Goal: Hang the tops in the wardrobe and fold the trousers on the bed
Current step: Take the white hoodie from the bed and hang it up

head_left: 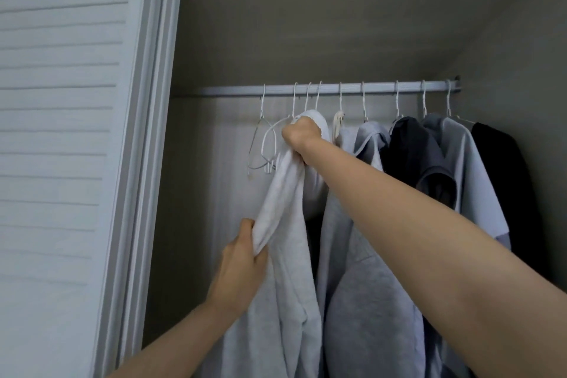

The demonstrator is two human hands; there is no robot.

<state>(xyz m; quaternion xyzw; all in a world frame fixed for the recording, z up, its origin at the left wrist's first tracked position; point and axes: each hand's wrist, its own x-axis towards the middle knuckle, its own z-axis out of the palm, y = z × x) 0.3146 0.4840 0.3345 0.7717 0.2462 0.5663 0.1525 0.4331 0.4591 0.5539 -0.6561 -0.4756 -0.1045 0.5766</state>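
The right hand (pixel 302 132) is fisted around the bunched shoulder of a pale grey top (pixel 285 255), held up just under the rail (pixel 306 89). Lower down, the left hand (pixel 242 258) pinches a fold of the same top between thumb and fingers. The top hangs inside the wardrobe, left of the other hung tops: a grey hoodie (pixel 362 285), a dark top (pixel 411 150), a light grey tee (pixel 472 169) and a black one (pixel 503 163). Two empty hangers (pixel 264 147) dangle to the left. The louvred door (pixel 61 132) stands at the far left.
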